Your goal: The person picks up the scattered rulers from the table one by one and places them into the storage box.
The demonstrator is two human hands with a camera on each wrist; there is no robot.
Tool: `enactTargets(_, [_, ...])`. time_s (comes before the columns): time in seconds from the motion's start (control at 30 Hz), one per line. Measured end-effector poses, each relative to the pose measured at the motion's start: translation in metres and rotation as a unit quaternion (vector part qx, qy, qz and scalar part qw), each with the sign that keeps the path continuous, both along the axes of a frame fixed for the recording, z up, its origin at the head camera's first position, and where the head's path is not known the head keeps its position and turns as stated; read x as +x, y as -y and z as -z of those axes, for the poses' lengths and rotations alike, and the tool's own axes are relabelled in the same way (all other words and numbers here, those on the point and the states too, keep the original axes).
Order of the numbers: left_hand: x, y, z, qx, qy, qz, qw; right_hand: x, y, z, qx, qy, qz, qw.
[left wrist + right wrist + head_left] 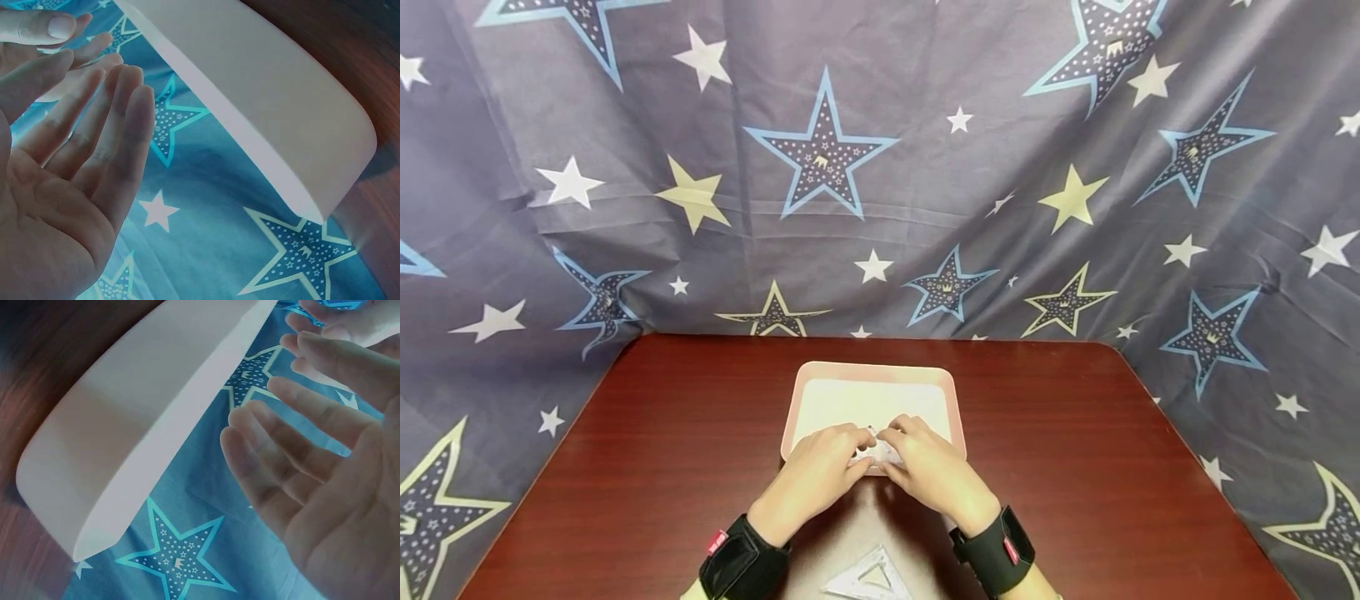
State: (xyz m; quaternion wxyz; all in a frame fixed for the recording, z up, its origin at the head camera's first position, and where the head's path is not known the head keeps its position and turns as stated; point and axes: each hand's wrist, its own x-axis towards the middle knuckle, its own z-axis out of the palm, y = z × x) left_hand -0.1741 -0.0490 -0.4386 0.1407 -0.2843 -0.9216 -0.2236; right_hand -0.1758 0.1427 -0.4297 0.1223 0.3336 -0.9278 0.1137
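Observation:
A pink-rimmed tray (880, 372) with a white inside lies on the table. Over its near edge, my left hand (822, 463) and right hand (934, 468) hold a small clear, speckled plastic piece (883, 453) between their thumbs and fingers. Much of that piece is hidden by the fingers, and I cannot tell its exact kind. Both wrist views show long, slightly bent fingers beside the tray's outer wall (262, 94). Nearer to me on the table, between the forearms, is a clear triangular set square (850, 582) with a triangular cutout.
The dark red-brown wooden table (700, 417) extends to both sides of the tray. A grey curtain (880, 233) printed with stars hangs behind it and along the sides. Each wrist wears a black band (745, 560). A pale patch (865, 517) shows on the table before the tray.

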Motion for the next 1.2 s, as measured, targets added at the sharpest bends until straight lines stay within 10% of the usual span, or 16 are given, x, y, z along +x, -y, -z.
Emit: enactTargets(1.2, [0.037,0.005,0.027,-0.076,0.127,0.081,0.9857,0.042,-0.007,0.020,0.051,0.150,0.006,0.987])
